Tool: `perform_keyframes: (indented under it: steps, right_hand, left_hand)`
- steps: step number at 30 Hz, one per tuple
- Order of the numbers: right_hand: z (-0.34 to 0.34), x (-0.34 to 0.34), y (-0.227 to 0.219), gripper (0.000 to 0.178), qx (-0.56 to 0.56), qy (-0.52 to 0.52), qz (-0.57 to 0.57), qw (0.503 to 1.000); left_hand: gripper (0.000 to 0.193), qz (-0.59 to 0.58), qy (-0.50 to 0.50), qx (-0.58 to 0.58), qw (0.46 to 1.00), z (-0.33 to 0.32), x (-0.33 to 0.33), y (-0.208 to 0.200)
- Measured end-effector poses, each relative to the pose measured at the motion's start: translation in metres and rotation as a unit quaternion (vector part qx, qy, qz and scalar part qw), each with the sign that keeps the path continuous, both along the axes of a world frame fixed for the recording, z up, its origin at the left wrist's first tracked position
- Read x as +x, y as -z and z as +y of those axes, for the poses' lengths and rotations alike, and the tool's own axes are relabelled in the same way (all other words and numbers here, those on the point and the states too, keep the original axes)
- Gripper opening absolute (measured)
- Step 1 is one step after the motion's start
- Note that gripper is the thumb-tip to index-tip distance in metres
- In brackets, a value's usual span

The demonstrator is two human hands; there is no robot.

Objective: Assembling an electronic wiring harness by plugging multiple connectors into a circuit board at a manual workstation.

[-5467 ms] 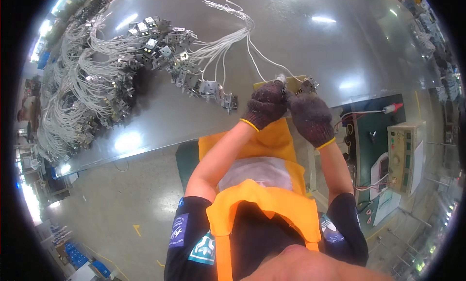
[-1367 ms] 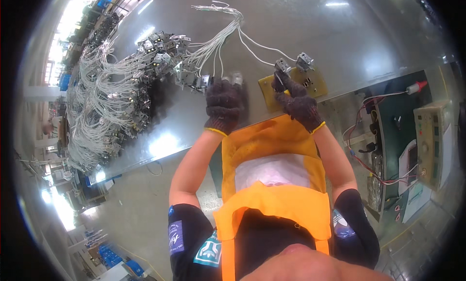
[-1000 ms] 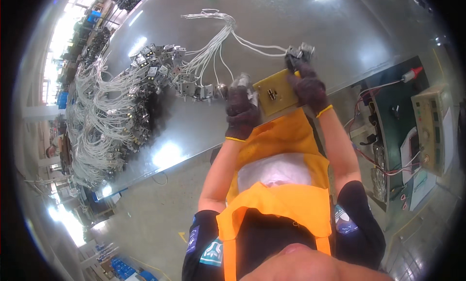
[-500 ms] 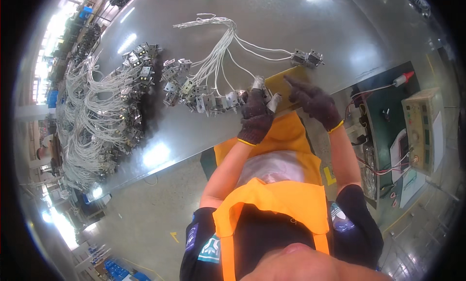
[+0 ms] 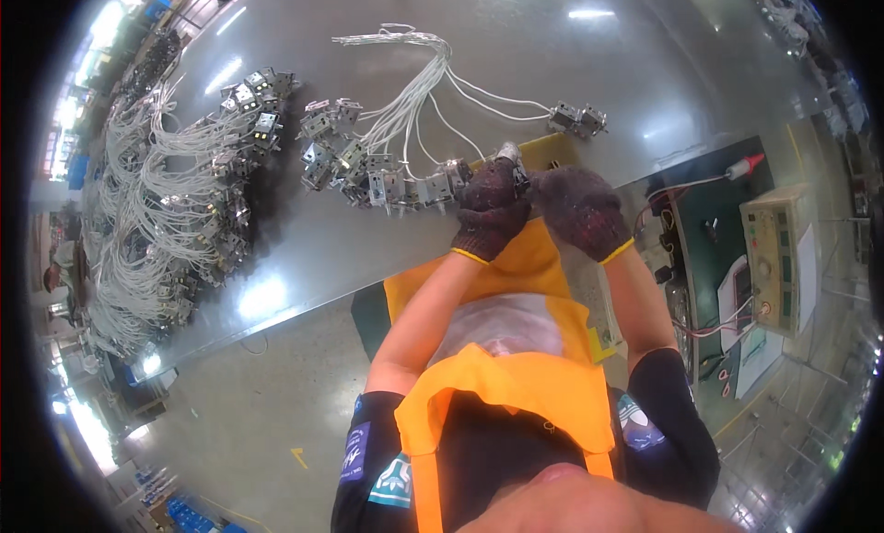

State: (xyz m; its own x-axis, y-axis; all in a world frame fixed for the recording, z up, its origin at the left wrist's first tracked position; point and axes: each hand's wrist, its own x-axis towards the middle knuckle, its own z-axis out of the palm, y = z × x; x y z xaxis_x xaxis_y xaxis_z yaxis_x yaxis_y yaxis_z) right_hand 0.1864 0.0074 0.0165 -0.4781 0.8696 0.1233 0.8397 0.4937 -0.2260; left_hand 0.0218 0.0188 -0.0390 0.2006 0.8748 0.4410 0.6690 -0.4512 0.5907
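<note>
My left hand [image 5: 493, 206], in a dark knitted glove with a pale fingertip, is closed around a small metal-framed part [image 5: 516, 169] at the table's near edge. My right hand [image 5: 582, 210], gloved alike, comes up against that part from the right with its fingers curled in. What its fingers grip is hidden. Left of my hands runs a row of similar metal parts [image 5: 405, 190], their white wires [image 5: 419, 91] gathered into a bundle farther back. Two more wired parts [image 5: 577, 118] lie apart at the right. A yellow-brown board [image 5: 552, 151] lies beneath and behind my hands.
A large heap of wired metal parts [image 5: 166, 210] covers the left of the grey metal table [image 5: 304, 257]. To the right, a box-shaped instrument [image 5: 772, 257] with knobs stands on a green surface, with a red-tipped lead [image 5: 744, 166] and scissors [image 5: 726, 382] nearby.
My right hand has moved left and drawn its outstretched finger in, meeting the part in my left hand. My left hand has shifted slightly right. The whole view has also shifted a little.
</note>
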Motion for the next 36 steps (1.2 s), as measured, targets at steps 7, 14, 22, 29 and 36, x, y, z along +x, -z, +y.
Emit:
perform_keyframes:
  steps: [7, 14, 22, 29, 36]
  right_hand:
    - [-0.014, -0.014, -0.013, 0.014, 0.027, 0.033, 0.011, 0.999]
    - [-0.002, -0.005, -0.015, 0.021, 0.096, -0.053, 0.010, 0.994]
    - [-0.010, -0.010, -0.001, 0.013, 0.075, 0.010, -0.008, 0.997]
    - [-0.010, 0.002, -0.030, 0.035, -0.129, 0.041, 0.082, 0.987]
    - [0.004, -0.031, 0.057, 0.050, -0.094, 0.096, 0.479, 0.867]
  left_hand:
    - [0.054, 0.000, 0.002, 0.002, 1.000, 0.000, 0.000, 0.002]
    - [0.046, -0.007, -0.002, -0.031, 0.999, 0.004, 0.002, -0.002]
    - [0.043, 0.010, 0.007, -0.013, 1.000, 0.006, 0.004, 0.007]
    - [0.061, -0.025, 0.004, -0.093, 0.995, -0.018, -0.011, -0.022]
    - [0.059, -0.090, -0.024, -0.094, 0.991, -0.002, -0.006, -0.024]
